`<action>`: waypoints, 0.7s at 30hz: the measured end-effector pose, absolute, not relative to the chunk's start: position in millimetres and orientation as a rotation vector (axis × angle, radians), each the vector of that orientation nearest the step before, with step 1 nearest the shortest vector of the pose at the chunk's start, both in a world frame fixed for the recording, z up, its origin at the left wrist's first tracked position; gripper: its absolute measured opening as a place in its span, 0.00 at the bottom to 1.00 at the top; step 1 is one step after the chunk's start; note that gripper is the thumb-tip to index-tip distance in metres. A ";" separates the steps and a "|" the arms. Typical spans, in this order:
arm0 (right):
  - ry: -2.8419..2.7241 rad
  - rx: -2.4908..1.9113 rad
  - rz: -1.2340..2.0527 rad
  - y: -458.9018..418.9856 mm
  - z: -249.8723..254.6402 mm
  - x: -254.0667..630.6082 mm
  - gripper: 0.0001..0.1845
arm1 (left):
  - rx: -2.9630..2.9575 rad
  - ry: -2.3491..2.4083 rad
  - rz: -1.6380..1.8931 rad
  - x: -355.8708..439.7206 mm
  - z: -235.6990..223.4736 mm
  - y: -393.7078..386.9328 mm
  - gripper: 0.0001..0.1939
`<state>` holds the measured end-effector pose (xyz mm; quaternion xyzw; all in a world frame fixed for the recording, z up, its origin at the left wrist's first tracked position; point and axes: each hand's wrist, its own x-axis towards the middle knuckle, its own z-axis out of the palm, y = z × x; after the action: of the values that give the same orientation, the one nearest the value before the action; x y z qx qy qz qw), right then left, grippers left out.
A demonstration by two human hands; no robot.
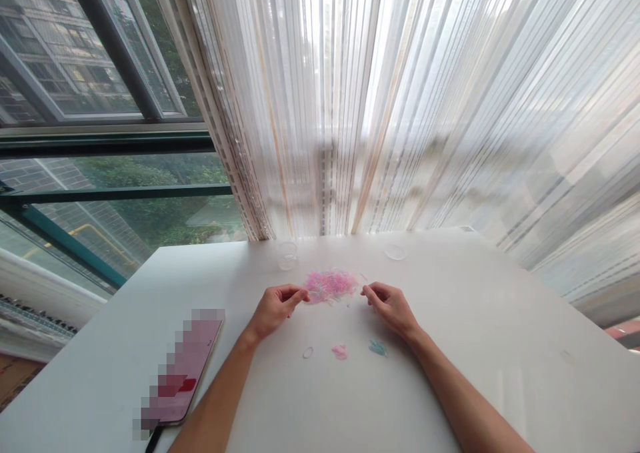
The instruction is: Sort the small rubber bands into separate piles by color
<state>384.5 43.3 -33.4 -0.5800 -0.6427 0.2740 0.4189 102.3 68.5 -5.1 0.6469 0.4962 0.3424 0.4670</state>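
A loose pile of small pink, lilac and pastel bands [333, 285], apparently little rubber bands, lies on the white table between my hands. My left hand [275, 309] is closed in a pinch at the pile's left edge; what its fingertips hold, if anything, is too small to make out. Just off the pile's right edge, my right hand [393, 306] also pinches thumb against finger, its contents unclear. Nearer to me, in a row, are a single thin ring [307, 353], a small pink cluster [339, 351] and a small teal cluster [378, 348].
Behind the pile stand a clear plastic cup [287, 256] and a clear round lid [396, 251]. A tablet or phone [187, 373], partly pixelated, with a dark cable lies left of my left forearm. A striped sheer curtain [340, 106] hangs along the table's far edge.
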 end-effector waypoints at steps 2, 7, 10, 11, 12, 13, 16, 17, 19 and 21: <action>-1.613 -1.455 0.691 43.3 -33.3 384.2 0.26 | 1.636 1.204 0.637 92.6 3.4 66.5 0.27; -1.623 -1.452 0.701 43.8 -34.6 383.6 0.25 | 1.686 1.092 0.150 68.7 16.4 60.1 0.19; -1.622 -1.451 0.703 44.0 -35.5 383.5 0.25 | 1.721 1.114 0.020 61.2 14.9 60.3 0.17; -1.622 -1.452 0.704 44.0 -35.6 383.4 0.25 | 1.740 1.129 0.010 59.9 13.8 61.0 0.17; -1.623 -1.454 0.703 43.9 -35.5 383.3 0.25 | 1.759 1.144 0.009 59.1 12.8 61.7 0.17; -1.624 -1.455 0.702 43.8 -35.3 383.2 0.26 | 1.776 1.159 0.013 58.5 12.1 62.5 0.16; -1.634 -1.457 0.690 43.3 -33.9 382.7 0.26 | 1.799 1.195 0.019 56.6 11.5 63.4 0.16; -1.637 -1.459 0.684 43.0 -33.3 382.6 0.27 | 1.801 1.205 0.015 55.5 11.8 63.1 0.16; -1.642 -1.463 0.677 42.5 -32.5 382.4 0.27 | 1.803 1.214 -0.004 53.1 12.6 61.6 0.16; -1.646 -1.465 0.677 42.2 -32.0 382.3 0.27 | 1.807 1.215 -0.021 50.9 13.6 59.2 0.15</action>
<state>382.3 42.2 -32.0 -0.5809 -0.6525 0.2682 0.4060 50.9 59.2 13.6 0.7351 0.4945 -0.0087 0.4636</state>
